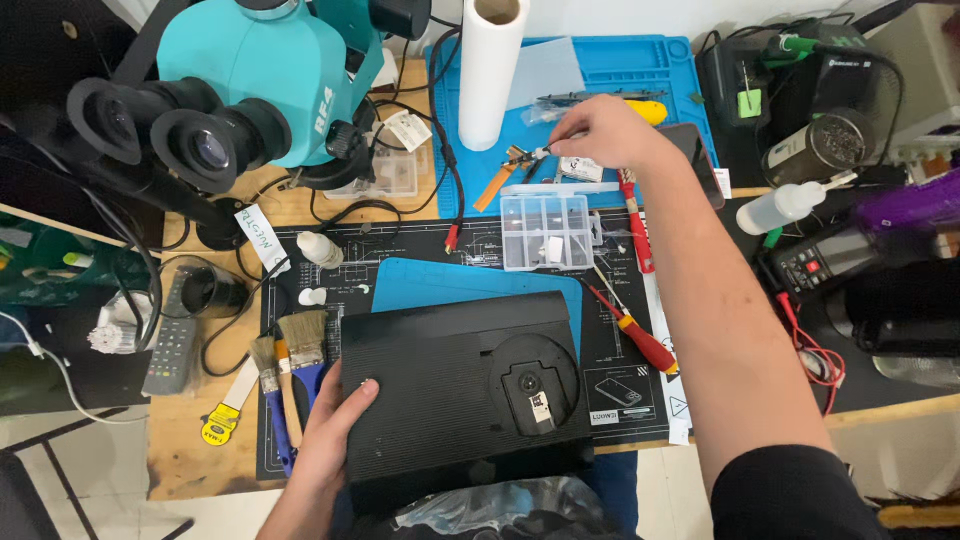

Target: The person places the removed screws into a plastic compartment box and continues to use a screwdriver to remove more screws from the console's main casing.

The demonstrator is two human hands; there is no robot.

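Hands split: left hand (335, 425) steadies the heavy, stiff ribbed black plastic console (460, 385), right hand (605, 130) beyond it pinches a light, fiddly small metal tool (530, 155).

Bench evenly lit from overhead, bright and soft, so my hands cast only faint short shadows and the black ribbed console case (460, 385) at lower centre keeps its texture with a mild sheen, no hard glare. Brightest spots are the white paper roll (490, 70) at top centre and the pale floor at the lower corners, near blown out; the far left and right edges fall off into dark clutter. Focus is sharp mid-frame, while my right forearm at lower right goes slightly soft, and the wide lens bends the microscope (250, 80) at upper left outward.
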